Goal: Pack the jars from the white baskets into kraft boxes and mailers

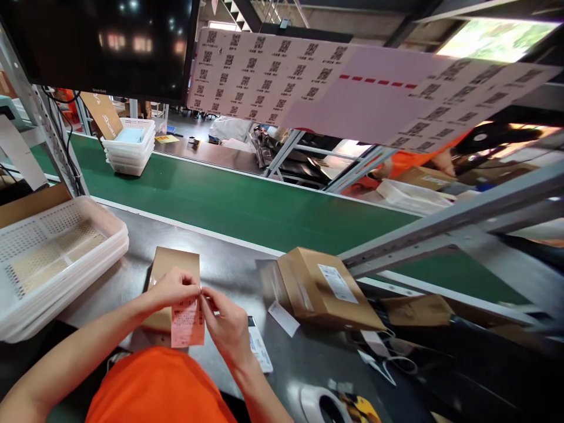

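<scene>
A printed pinkish paper slip (188,329) hangs in front of my body, its top edge at my fingertips. My left hand (176,288) is closed in a pinch at the slip's upper right corner. Meeting it there, my right hand (227,323) also pinches that corner, thumb and forefinger together. Behind the slip and partly under my left hand lies a brown cardboard box (176,258) on the metal table (229,267). A white device or card with a dark end (259,346) lies beside my right hand, partly hidden by it.
Stacked white plastic baskets (106,258) stand at the left. A taped carton (317,288) with a label sits at the right, near a loose white paper (283,319). A tape roll (319,402) lies at the front. Beyond runs a green conveyor belt (229,200); a code board (335,100) hangs overhead.
</scene>
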